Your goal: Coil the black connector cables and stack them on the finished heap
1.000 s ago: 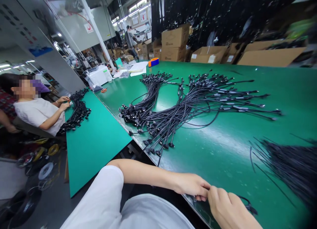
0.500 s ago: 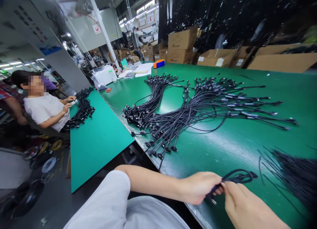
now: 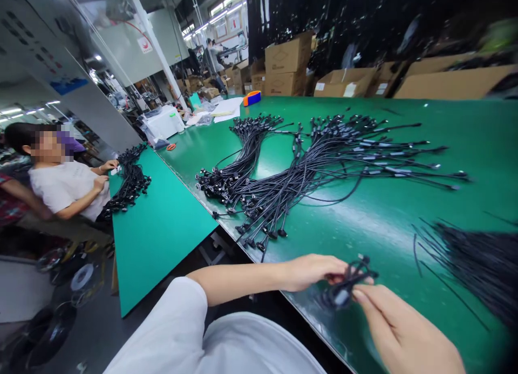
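A black cable (image 3: 343, 290), folded into a small coiled bundle and blurred by motion, is held over the near edge of the green table. My left hand (image 3: 313, 271) closes round the bundle from the left, its fingertips partly hidden behind the loops. From the right, my right hand (image 3: 404, 323) pinches at the bundle with thumb and forefinger pressed together. Whether a thin tie is also between those fingers cannot be made out. A pale connector or label shows low on the bundle. Thin black strands (image 3: 473, 260) lie in a pile right of my hands.
Many loose black cables (image 3: 299, 174) spread across the green table (image 3: 388, 255). Behind them are a blue-orange tape roll (image 3: 252, 97), papers (image 3: 229, 108) and cardboard boxes (image 3: 287, 66). On the left, a co-worker (image 3: 67, 182) handles cables (image 3: 131, 179) at a lower green table (image 3: 157, 239).
The bundle has turned in my hands, its loops now hanging lower left instead of pointing right. My left hand has risen slightly and the view has shifted a little.
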A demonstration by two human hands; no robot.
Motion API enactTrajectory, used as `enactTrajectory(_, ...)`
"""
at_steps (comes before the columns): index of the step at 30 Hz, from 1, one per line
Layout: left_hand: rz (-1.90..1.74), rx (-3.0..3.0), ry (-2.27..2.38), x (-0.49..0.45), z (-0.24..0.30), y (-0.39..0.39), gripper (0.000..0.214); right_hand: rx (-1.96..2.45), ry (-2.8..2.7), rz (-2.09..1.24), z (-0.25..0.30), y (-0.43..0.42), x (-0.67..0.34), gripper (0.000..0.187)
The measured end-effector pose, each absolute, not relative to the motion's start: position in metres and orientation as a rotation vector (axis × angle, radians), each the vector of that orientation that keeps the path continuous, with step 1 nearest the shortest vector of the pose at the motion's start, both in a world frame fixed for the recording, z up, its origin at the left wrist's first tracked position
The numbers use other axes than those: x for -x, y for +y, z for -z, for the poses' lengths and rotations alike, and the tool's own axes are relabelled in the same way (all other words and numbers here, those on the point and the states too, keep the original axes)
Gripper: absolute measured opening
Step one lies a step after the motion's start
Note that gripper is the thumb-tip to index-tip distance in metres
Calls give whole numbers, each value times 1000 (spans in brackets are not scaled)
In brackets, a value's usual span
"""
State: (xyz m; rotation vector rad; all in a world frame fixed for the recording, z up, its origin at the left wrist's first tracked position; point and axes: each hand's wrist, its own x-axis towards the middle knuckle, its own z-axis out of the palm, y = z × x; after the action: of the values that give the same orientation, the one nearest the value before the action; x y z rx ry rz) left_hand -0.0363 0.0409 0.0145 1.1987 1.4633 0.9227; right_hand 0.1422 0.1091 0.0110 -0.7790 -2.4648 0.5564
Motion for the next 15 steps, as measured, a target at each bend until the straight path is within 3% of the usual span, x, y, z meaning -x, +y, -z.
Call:
enactTrajectory(4,-1139,-1246,1324,43,-36,32,36,835,-2456,-882,-34,101,-126,31)
enactTrajectory(8,-1027,-1615,1179,44,-61,8,26,933,-2314,-1058,-49,101,-125,30)
enactTrajectory(12,-913,-1532,1050,51,-50,3,35,943,-2127,-1227,-47,105,-129,28)
enactTrajectory(15,-1018,-1278,1064,42,-32,4,31,948,-2019,-1149,-40,101,-132,29)
